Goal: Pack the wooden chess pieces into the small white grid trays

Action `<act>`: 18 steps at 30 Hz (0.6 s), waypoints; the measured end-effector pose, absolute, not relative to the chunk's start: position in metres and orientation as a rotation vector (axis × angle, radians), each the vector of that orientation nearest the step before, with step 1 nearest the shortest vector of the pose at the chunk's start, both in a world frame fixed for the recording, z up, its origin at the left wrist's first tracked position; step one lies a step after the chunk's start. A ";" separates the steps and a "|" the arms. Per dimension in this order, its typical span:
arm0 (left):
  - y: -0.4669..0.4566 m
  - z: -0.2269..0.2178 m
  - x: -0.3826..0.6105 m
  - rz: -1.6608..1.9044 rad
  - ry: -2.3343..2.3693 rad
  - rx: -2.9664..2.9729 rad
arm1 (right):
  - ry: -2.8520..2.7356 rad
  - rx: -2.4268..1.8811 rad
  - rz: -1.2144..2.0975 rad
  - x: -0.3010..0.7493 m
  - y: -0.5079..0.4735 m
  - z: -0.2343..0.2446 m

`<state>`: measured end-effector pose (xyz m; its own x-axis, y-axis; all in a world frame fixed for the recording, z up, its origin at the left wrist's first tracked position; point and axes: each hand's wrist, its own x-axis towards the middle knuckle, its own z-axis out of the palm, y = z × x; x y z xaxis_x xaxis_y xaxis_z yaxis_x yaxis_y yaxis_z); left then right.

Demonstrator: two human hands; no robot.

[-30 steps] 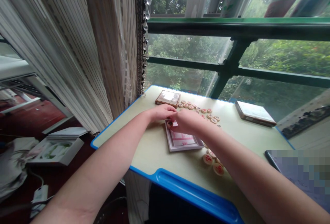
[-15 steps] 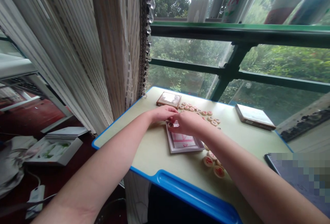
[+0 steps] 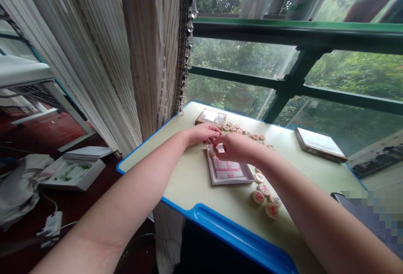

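A shallow open white box (image 3: 231,181) lies on the table, with a folded sheet printed with red lines (image 3: 225,168) inside it. Over the box's far left corner, my right hand (image 3: 234,146) pinches a round Chinese chess piece (image 3: 214,151) between thumb and fingers. My left hand (image 3: 204,133) is just beyond that corner, its bent fingers meeting the right fingertips; whatever they hold is hidden. More Chinese chess pieces (image 3: 239,131) lie in rows behind my hands. Several others (image 3: 264,189) are grouped at the box's right, partly beside my right forearm.
A flat box (image 3: 210,117) sits at the table's far left, and a white box or lid (image 3: 320,144) at the far right. A dark phone-like object (image 3: 341,200) is at the right edge. The table (image 3: 145,160) has a blue rim, with curtains (image 3: 141,55) and a window behind.
The view has shifted slightly, so the table appears further right. My right hand has lifted a little, and more of the piece in its fingers shows. My left hand stays close beside it.
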<state>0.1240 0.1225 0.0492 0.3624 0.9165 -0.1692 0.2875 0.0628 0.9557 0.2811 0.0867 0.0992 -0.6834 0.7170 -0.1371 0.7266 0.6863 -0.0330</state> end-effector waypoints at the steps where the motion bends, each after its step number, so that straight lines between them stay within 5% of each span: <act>1: 0.123 0.049 0.124 0.704 1.153 1.466 | 2.796 1.172 -0.107 0.279 0.086 0.097; 18: 0.123 0.047 0.127 0.671 1.190 1.548 | 2.804 1.243 -0.002 0.278 0.088 0.088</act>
